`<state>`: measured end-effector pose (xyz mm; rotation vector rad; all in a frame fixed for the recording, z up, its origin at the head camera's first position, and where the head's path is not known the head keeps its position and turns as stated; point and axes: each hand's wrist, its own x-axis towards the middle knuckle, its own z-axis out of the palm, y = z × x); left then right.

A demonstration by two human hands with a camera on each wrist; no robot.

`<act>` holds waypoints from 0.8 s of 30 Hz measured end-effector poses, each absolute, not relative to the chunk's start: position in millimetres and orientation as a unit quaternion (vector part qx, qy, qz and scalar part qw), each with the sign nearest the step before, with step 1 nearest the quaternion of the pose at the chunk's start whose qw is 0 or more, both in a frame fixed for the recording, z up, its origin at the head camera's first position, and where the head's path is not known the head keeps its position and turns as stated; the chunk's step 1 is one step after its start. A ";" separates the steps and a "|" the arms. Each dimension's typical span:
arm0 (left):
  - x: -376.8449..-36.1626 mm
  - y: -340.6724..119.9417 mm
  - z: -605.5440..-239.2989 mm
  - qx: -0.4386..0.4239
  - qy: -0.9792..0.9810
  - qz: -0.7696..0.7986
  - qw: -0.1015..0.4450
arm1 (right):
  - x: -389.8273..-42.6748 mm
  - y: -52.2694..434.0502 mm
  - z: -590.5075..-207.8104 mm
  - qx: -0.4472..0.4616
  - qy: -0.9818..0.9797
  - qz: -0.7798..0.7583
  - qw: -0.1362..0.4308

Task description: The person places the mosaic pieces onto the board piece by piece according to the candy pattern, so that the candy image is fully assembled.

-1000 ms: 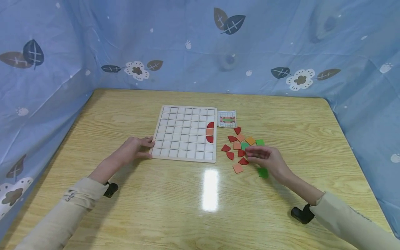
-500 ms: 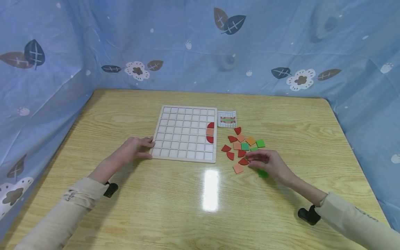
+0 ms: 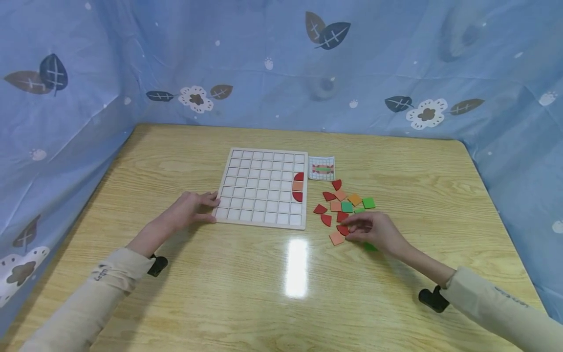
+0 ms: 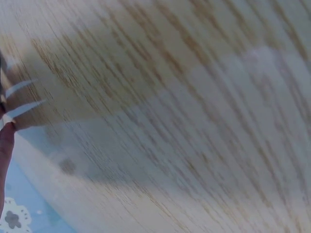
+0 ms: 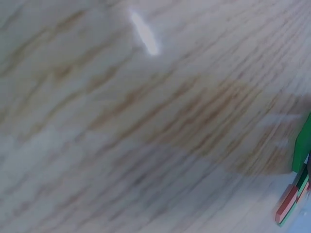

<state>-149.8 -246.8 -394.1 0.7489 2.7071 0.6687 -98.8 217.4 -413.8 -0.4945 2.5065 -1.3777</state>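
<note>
My left hand [image 3: 190, 209] is at the near left corner of a white gridded board [image 3: 259, 188], its fingers and thumb touching the frame. Two red quarter-circle tiles and a salmon square tile [image 3: 297, 186] sit in the board's right column. My right hand [image 3: 376, 231] is low over the loose tiles, fingers bent. Its fingertips and thumb lie on either side of a red quarter-circle tile [image 3: 342, 230]; whether they pinch it is unclear. A salmon square tile [image 3: 336, 238] lies beside the thumb. A fingertip [image 4: 7, 141] shows at the left wrist view's edge.
A small pattern card [image 3: 321, 168] lies against the board's right side. Around it are more loose tiles: red quarter-circles, an orange square [image 3: 355, 199], and green squares [image 3: 368, 203]. In the right wrist view a green tile [image 5: 302, 148] shows at the edge.
My right hand has drawn back from the green square tiles and come down and left onto the red quarter-circle tile near the salmon square. The left hand stays at the board.
</note>
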 end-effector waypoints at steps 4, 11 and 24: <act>-149.9 -246.2 -394.5 0.253 0.930 0.231 0.130 | -97.5 214.2 -413.5 -0.186 0.875 -0.437 0.091; -150.6 -246.5 -395.4 0.256 0.931 0.227 0.127 | -95.3 213.8 -414.0 -0.191 0.881 -0.426 0.075; -149.5 -245.7 -394.1 0.256 0.932 0.223 0.125 | -94.2 221.9 -409.7 -0.166 0.873 -0.447 0.106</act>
